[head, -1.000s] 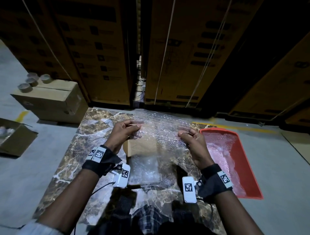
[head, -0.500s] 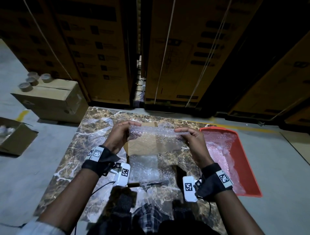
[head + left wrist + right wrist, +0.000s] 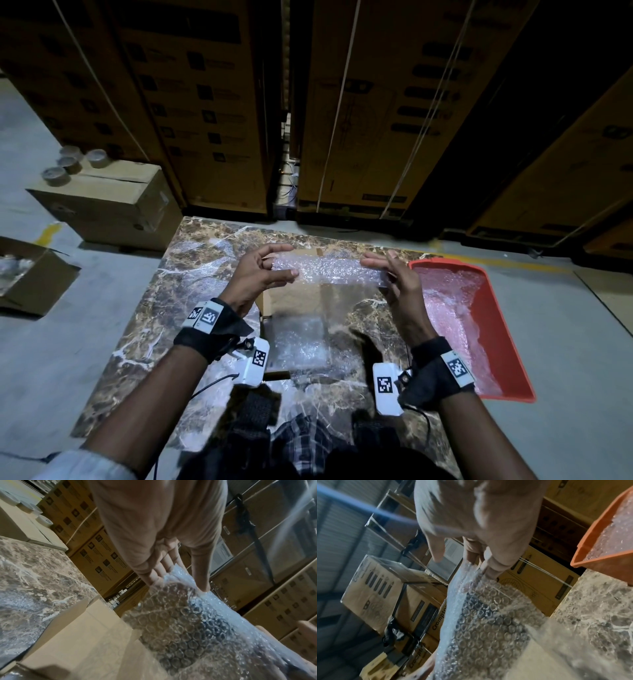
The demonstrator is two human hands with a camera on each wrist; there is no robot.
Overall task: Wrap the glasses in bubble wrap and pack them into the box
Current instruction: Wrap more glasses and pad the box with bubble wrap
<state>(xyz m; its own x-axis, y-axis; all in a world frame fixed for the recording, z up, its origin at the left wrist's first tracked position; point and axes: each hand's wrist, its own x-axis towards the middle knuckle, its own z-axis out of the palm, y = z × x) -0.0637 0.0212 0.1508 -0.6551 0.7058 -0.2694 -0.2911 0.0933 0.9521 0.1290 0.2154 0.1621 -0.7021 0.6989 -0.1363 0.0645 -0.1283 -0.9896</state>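
Note:
A clear bubble wrap sheet (image 3: 329, 274) hangs stretched between my two hands above a small open cardboard box (image 3: 274, 303) on the marble table (image 3: 205, 257). My left hand (image 3: 270, 274) pinches the sheet's left end, thumb in front and fingers behind. My right hand (image 3: 387, 274) holds the right end. The top edge is folded over into a thick band. Inside the box lies a bubble-wrapped bundle (image 3: 298, 339). No bare glass shows. The left wrist view shows my left hand (image 3: 178, 584) on the wrap (image 3: 180, 622) above the box (image 3: 77, 635). The right wrist view shows my right hand (image 3: 465, 563) on the wrap (image 3: 488, 615).
A red tray (image 3: 445, 263) lined with bubble wrap sits on the table's right side, also seen as the tray (image 3: 599, 558). On the floor at left stand a closed carton (image 3: 102, 202) with tape rolls (image 3: 72, 164) and an open carton (image 3: 30, 274). Tall stacked cartons (image 3: 342, 102) wall the back.
Both hands have lifted the bubble wrap off the table. Its top edge has been folded over into a band, and the sheet now hangs over the box.

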